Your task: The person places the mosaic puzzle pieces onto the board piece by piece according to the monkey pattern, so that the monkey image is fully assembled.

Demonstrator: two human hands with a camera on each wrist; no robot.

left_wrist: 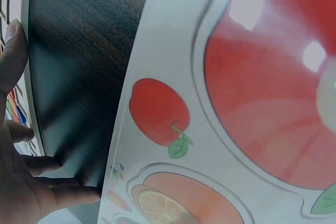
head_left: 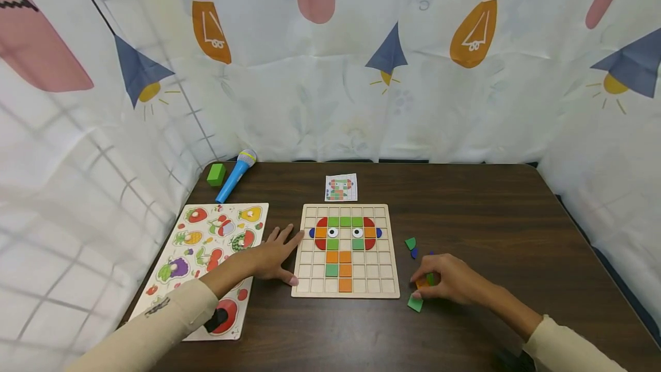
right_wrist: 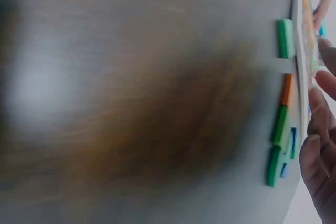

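A light wooden grid board (head_left: 304,257) holds colored pieces forming a figure with two eye tiles. My left hand (head_left: 273,254) is spread at the board's left edge, its thumb and a fingertip touching the rim. Loosely bent, my right hand (head_left: 446,280) hovers over loose pieces right of the board. Beneath its parted thumb and index finger lies an orange piece (right_wrist: 286,89). Beside that is a green piece (right_wrist: 280,126). A teal-green square (head_left: 415,303) lies nearer me; a green piece (head_left: 410,243) and a blue piece (head_left: 414,253) lie farther off. I see nothing held.
A fruit-picture board (head_left: 248,309) lies under my left forearm. Behind it are a blue toy microphone (head_left: 233,181) and a green block (head_left: 216,174). A small pattern card (head_left: 353,196) sits behind the grid board. Printed curtains (head_left: 320,102) hang around the brown table (head_left: 490,205).
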